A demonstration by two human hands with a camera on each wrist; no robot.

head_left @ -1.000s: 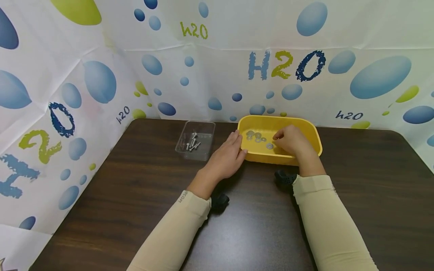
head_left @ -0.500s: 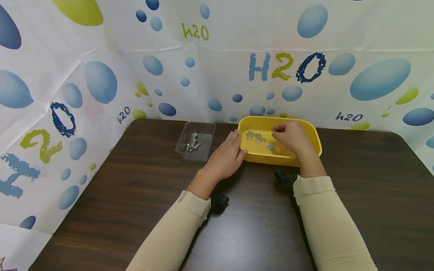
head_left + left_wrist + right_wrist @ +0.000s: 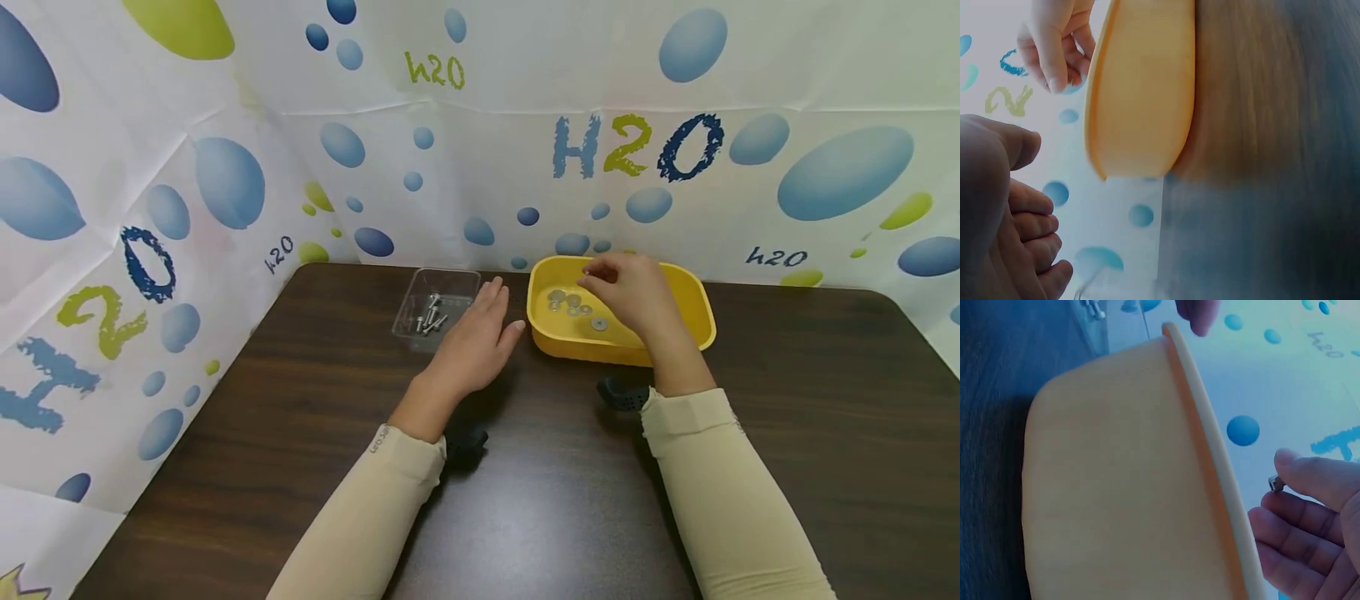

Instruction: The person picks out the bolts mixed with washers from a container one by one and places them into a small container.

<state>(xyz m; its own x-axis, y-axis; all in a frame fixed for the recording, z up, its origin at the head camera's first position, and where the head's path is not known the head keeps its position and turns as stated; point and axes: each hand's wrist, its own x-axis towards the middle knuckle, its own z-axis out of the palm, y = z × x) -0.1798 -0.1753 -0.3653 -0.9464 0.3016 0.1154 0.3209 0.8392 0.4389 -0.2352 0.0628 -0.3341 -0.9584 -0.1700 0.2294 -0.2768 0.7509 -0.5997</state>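
Note:
Between thumb and index finger, my right hand (image 3: 633, 293) pinches a small metal nut (image 3: 1276, 483), raised over the yellow tray (image 3: 592, 352). Several flat metal washers (image 3: 573, 300) lie on the left part of the tray's floor; one larger washer (image 3: 598, 324) sits nearer the front. My left hand (image 3: 471, 343) is extended, fingers straight and thumb apart, just left of the tray and touching nothing visible. Its fingers overlap the right side of a clear plastic box (image 3: 407, 335) in the head view. Several bolts (image 3: 431, 315) lie inside that box.
The dark wooden table (image 3: 540, 492) carries both containers near its back edge. A white printed sheet (image 3: 495, 150) hangs behind and to the left of it. A dark device is strapped under each wrist (image 3: 622, 394).
My right hand has risen from the tray's floor, pinching the nut. My left hand has let go of the tray's left end and moved left toward the clear box.

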